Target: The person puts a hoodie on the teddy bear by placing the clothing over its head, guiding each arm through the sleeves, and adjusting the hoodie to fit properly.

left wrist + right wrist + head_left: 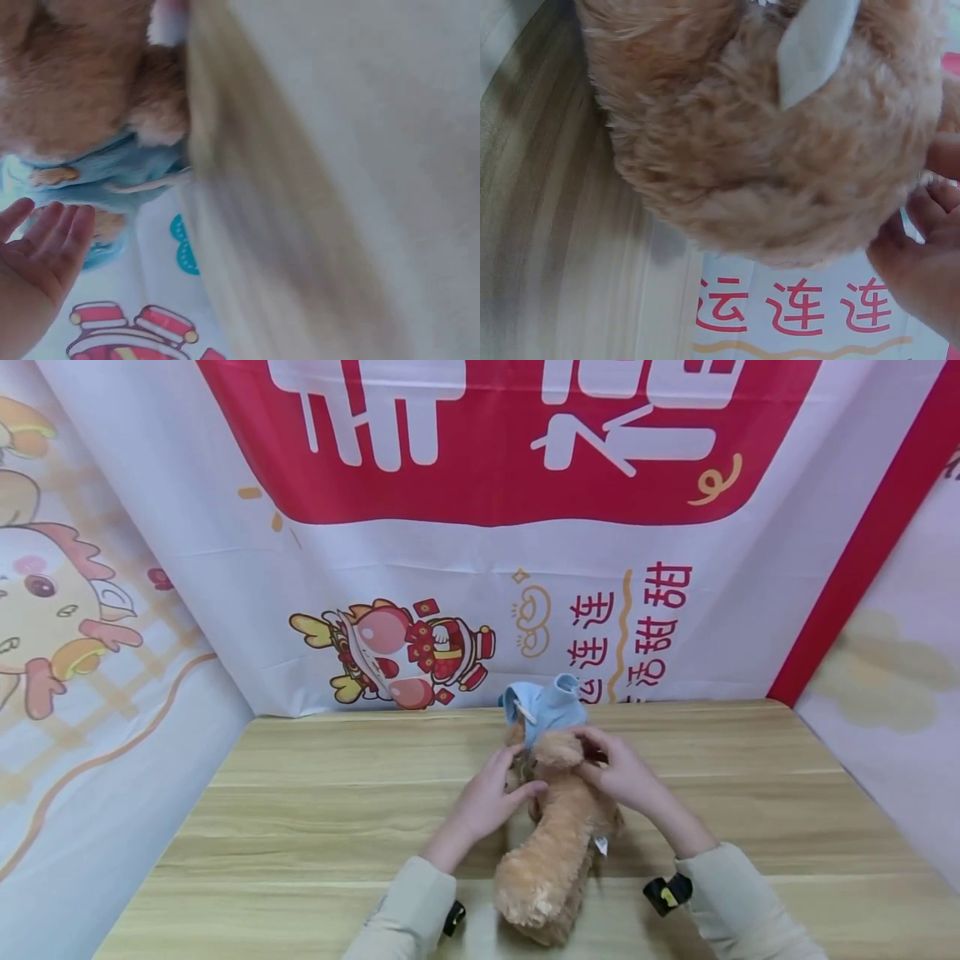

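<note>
A tan, fluffy plush toy point(552, 852) lies on the table, its long furry body reaching toward the near edge. A light blue hooded garment point(551, 706) with a white drawstring is at its far end. My left hand point(491, 797) is at the toy's left side, thumb against the fur. In the left wrist view the left fingers point(66, 232) are fairly straight, beside the blue cloth point(112, 176). My right hand point(618, 772) grips the toy's far right part with curled fingers, also seen at the fur's edge in the right wrist view. A white tag point(817, 49) sticks out from the fur.
The wood-grain table point(337, 827) extends on both sides of the toy. A printed cloth point(480, 547) hangs right behind the table's far edge, with more patterned cloth at the left and right. Black straps point(667, 893) sit at the sleeve cuffs.
</note>
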The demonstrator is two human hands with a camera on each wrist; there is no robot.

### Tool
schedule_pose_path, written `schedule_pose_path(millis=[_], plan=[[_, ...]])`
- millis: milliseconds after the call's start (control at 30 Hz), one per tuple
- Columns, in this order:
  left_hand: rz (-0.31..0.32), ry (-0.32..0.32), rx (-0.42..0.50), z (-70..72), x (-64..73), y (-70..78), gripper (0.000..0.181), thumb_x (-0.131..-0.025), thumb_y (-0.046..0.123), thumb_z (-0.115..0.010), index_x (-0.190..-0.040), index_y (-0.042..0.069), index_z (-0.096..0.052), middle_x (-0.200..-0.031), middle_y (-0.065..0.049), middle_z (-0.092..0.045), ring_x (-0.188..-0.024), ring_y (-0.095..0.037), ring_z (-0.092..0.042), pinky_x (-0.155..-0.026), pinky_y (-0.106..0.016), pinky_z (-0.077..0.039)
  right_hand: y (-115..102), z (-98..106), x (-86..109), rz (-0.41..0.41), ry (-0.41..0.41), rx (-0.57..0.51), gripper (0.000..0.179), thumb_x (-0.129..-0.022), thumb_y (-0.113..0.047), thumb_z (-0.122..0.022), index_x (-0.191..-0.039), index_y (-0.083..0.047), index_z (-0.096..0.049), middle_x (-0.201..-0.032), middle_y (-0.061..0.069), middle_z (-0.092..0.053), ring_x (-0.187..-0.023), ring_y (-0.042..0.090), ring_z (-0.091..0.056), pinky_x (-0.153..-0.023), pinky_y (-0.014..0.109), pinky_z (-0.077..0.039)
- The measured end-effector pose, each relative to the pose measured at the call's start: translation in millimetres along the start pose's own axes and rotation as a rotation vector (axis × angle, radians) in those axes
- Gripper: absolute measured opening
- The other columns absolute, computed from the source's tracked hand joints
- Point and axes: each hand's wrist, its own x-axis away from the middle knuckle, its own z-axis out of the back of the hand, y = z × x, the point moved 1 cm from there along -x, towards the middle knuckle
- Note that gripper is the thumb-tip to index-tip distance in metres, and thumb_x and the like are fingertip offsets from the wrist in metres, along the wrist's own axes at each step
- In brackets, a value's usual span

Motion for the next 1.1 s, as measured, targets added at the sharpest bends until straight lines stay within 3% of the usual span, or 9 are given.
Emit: schedule_pose_path(millis=[100,200,333,433,600,833,967,1100], plan=[[-0.037,0.054,0.040,10.0,-2.6,7.2,0.076,-0.085,0.048,-0.062,-0.145,0.010,-0.036,-0.141,-0.016,-0.048,-0.126,-0.033,-0.051,-0.101,-0.049,-0.046,0.5,-1.7,0.3,-0.006,-0.008,-0.058,0.043,-0.086,0.008,-0.057,-0.128,0.009,-0.049,-0.123,0.031,-0.056,-0.110,0.043,-0.058,-0.097,0.054,-0.047],[-0.082,0.118,0.025,18.7,-4.7,19.4,0.076,-0.083,0.042,-0.067,-0.145,0.012,-0.035,-0.136,-0.015,-0.050,-0.122,-0.032,-0.054,-0.098,-0.050,-0.048,0.5,-6.1,-1.0,-0.040,0.024,-0.069,0.042,-0.087,0.003,-0.062,-0.126,0.010,-0.048,-0.124,0.032,-0.052,-0.109,0.043,-0.057,-0.097,0.054,-0.047],[-0.155,0.166,-0.080,24.9,-7.9,34.1,0.065,-0.084,0.037,-0.070,-0.140,0.014,-0.045,-0.138,-0.012,-0.049,-0.124,-0.032,-0.054,-0.100,-0.049,-0.046,4.0,-13.4,-0.4,-0.100,0.049,0.025,0.035,-0.090,-0.012,-0.064,-0.119,0.007,-0.055,-0.120,0.028,-0.053,-0.110,0.040,-0.056,-0.094,0.051,-0.050],[-0.186,0.165,-0.149,26.5,-10.1,38.2,0.050,-0.087,0.033,-0.068,-0.130,0.012,-0.057,-0.129,-0.010,-0.056,-0.117,-0.028,-0.058,-0.097,-0.043,-0.050,7.4,-17.0,2.6,-0.110,0.018,0.071,0.036,-0.093,-0.019,-0.062,-0.121,0.002,-0.059,-0.120,0.025,-0.055,-0.112,0.038,-0.055,-0.092,0.047,-0.052],[-0.143,0.182,-0.223,29.6,-9.4,29.5,0.029,-0.091,0.024,-0.064,-0.116,0.011,-0.067,-0.111,-0.007,-0.064,-0.102,-0.022,-0.064,-0.085,-0.037,-0.054,12.0,-16.2,8.8,-0.058,-0.101,0.027,0.050,-0.090,-0.025,-0.066,-0.133,-0.002,-0.052,-0.131,0.025,-0.050,-0.121,0.043,-0.050,-0.096,0.049,-0.049],[-0.059,0.144,-0.266,37.3,-6.5,11.0,0.026,-0.096,0.018,-0.055,-0.120,0.012,-0.066,-0.111,-0.008,-0.064,-0.102,-0.025,-0.062,-0.084,-0.042,-0.053,21.4,-16.9,15.3,-0.067,-0.270,-0.077,0.084,-0.077,-0.024,-0.078,-0.145,-0.004,-0.034,-0.147,0.029,-0.032,-0.128,0.050,-0.041,-0.101,0.057,-0.043],[-0.042,0.115,-0.272,39.6,-3.9,5.4,0.028,-0.097,0.013,-0.052,-0.121,0.012,-0.066,-0.112,-0.010,-0.063,-0.104,-0.028,-0.061,-0.087,-0.046,-0.052,21.5,-23.3,14.2,-0.059,-0.253,-0.120,0.080,-0.077,-0.018,-0.078,-0.143,-0.002,-0.036,-0.145,0.029,-0.036,-0.124,0.047,-0.046,-0.099,0.052,-0.047],[-0.015,0.094,-0.248,39.4,-2.0,0.4,0.029,-0.098,0.020,-0.050,-0.123,0.012,-0.065,-0.115,-0.011,-0.062,-0.108,-0.030,-0.060,-0.091,-0.048,-0.049,17.6,-30.1,12.9,-0.035,-0.162,-0.079,0.067,-0.074,-0.008,-0.077,-0.132,0.003,-0.044,-0.130,0.027,-0.049,-0.113,0.041,-0.054,-0.089,0.044,-0.054]])
